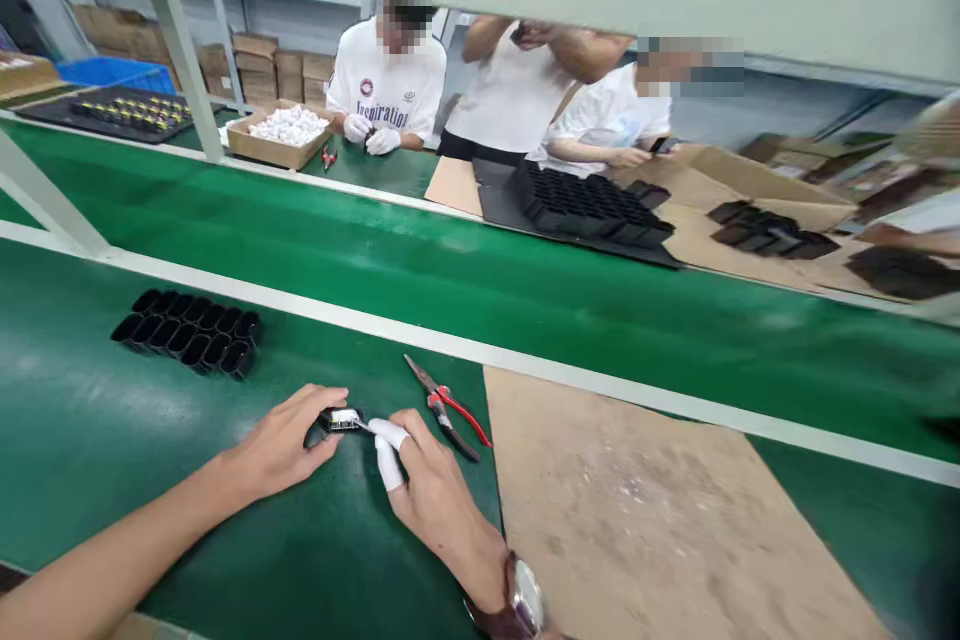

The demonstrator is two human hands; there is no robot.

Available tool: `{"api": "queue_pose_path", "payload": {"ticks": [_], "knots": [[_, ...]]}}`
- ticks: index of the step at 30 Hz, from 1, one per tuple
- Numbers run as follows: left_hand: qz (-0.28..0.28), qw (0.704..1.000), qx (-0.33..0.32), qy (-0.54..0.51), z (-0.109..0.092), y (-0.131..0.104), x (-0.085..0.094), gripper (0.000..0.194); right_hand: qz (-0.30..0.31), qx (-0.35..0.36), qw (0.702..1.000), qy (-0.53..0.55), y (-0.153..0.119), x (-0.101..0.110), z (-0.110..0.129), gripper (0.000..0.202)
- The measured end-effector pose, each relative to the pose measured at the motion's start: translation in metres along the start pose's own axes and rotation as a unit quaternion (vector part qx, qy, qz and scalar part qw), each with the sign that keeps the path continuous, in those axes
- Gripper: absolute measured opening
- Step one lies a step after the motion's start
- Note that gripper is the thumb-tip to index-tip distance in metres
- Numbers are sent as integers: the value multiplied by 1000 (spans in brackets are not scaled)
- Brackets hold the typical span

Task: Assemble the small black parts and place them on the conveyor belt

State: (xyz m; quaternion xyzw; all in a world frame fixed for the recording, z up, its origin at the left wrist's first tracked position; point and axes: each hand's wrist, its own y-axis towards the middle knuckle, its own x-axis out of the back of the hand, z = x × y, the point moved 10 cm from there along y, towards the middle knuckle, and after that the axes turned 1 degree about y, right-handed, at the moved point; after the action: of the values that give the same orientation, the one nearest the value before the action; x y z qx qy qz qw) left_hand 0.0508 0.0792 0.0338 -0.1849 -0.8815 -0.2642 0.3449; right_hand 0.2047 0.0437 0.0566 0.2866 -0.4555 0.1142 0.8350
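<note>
Your left hand and right hand pinch the small black-and-white plastic part between them, its long axis running left-right.

Red-handled pliers, black cell tray (well apart), brown cardboard sheet

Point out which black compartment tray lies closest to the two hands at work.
The small black tray on the near green mat, left of the left hand. The bigger black trays sit across the belt, by other people.
</note>
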Motion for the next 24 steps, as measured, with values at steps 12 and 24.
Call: {"api": "queue_pose_path", "payload": {"ticks": [12, 24], "knots": [[-19, 997, -44, 61, -11, 1, 4, 43, -10, 24, 999, -44, 0, 5, 0, 23], [-20, 991, -74, 106, -17, 1, 5, 41, -52, 54, 989, -123, 2, 13, 6, 26]]}}
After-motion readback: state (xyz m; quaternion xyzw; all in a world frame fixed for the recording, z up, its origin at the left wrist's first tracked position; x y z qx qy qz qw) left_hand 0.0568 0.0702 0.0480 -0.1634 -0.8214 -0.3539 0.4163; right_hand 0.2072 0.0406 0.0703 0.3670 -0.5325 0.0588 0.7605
